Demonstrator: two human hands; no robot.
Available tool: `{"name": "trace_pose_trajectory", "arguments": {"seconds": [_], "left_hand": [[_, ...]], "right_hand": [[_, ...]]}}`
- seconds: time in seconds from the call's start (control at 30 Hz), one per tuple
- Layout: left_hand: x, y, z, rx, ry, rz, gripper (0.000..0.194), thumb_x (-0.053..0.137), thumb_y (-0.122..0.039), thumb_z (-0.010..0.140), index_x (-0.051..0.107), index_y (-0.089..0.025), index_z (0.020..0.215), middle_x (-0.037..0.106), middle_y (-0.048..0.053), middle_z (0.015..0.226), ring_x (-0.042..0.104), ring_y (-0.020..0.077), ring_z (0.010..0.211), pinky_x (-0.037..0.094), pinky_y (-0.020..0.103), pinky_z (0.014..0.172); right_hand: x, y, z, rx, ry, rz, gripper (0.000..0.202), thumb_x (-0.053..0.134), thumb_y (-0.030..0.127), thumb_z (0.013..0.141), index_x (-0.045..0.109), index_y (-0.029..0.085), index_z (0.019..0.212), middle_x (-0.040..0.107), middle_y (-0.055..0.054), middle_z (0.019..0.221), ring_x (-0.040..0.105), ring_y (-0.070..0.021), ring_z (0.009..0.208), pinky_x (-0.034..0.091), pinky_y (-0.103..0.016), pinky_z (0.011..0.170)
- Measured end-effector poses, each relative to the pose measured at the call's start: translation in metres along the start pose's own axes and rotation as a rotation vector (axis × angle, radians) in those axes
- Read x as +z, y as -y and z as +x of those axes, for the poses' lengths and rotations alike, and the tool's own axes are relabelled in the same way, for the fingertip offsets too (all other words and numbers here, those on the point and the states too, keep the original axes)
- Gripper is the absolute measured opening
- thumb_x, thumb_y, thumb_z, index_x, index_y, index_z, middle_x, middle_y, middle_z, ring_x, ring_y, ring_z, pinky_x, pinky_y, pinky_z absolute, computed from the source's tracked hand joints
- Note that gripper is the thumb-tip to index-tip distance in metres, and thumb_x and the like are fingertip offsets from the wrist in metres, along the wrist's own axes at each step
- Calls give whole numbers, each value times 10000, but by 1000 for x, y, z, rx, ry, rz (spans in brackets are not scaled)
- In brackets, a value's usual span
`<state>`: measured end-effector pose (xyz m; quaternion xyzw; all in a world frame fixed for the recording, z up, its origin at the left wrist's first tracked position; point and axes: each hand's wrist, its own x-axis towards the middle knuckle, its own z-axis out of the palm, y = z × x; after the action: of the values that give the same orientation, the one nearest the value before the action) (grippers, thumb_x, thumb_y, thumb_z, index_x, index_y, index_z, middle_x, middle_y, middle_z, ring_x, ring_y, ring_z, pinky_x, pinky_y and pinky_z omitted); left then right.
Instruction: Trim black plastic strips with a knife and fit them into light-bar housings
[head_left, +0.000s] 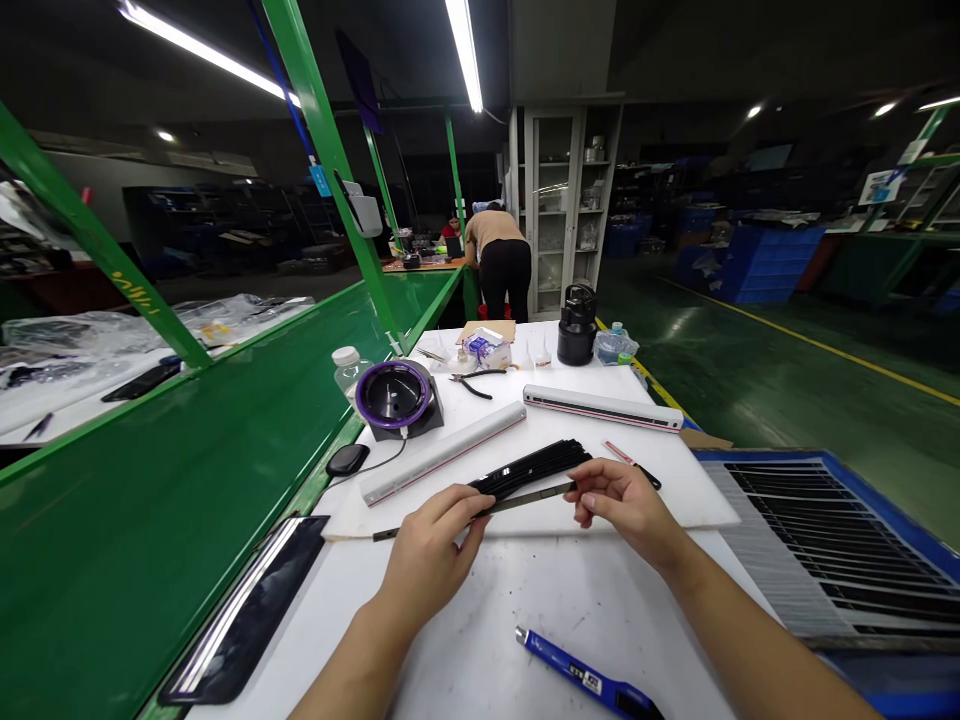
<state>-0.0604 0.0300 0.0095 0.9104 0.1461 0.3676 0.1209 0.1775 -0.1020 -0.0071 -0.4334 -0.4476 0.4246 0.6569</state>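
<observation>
A thin dark strip (529,497) lies between my hands, near the front edge of a white foam sheet (352,520). My left hand (439,535) pinches it between thumb and fingers, and its left end sticks out past the hand. At the strip's right end, my right hand (619,500) has its fingers curled with the tips close together. Just behind the strip is a bundle of glossy black strips (536,465). Two white bars with red lines, one on the left (446,453) and one on the right (600,408), lie farther back.
A blue tool (585,675) lies nearest me. Pliers (476,385), a purple-rimmed round device (393,394), a black jug (577,325) and a red-and-black knife (634,465) are around the foam. A dark glossy panel (251,610) sits left; a blue-edged tray (832,465) stands right. A person (499,250) bends over behind.
</observation>
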Motion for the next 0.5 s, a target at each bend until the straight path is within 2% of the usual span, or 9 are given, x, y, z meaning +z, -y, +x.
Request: {"name": "trace_pose_trajectory", "arguments": {"seconds": [0.17, 0.3, 0.5], "left_hand": [[-1, -1, 2, 8, -116, -28, 186, 555, -157, 904, 635, -228, 1056, 643, 43, 968, 641, 148, 828, 566, 252, 695], [-3, -1, 3, 43, -233, -15, 220, 600, -102, 871, 638, -219, 1054, 638, 35, 953, 637, 137, 818, 567, 228, 668], [-3, -1, 2, 39, -272, -4, 256, 614, -88, 861, 638, -233, 1070, 633, 35, 970, 629, 130, 806, 502, 170, 500]], "right_hand": [[-4, -3, 3, -21, -52, 4, 307, 728, 295, 819, 648, 198, 1099, 669, -60, 893, 617, -167, 683, 527, -320, 620], [-3, -3, 4, -26, -88, -14, 250, 751, 315, 806, 685, 191, 1012, 669, -55, 863, 615, -168, 679, 527, -310, 608], [-4, -4, 4, -25, -108, -19, 192, 784, 319, 781, 709, 190, 901, 671, -41, 797, 611, -161, 640, 523, -301, 591]]}}
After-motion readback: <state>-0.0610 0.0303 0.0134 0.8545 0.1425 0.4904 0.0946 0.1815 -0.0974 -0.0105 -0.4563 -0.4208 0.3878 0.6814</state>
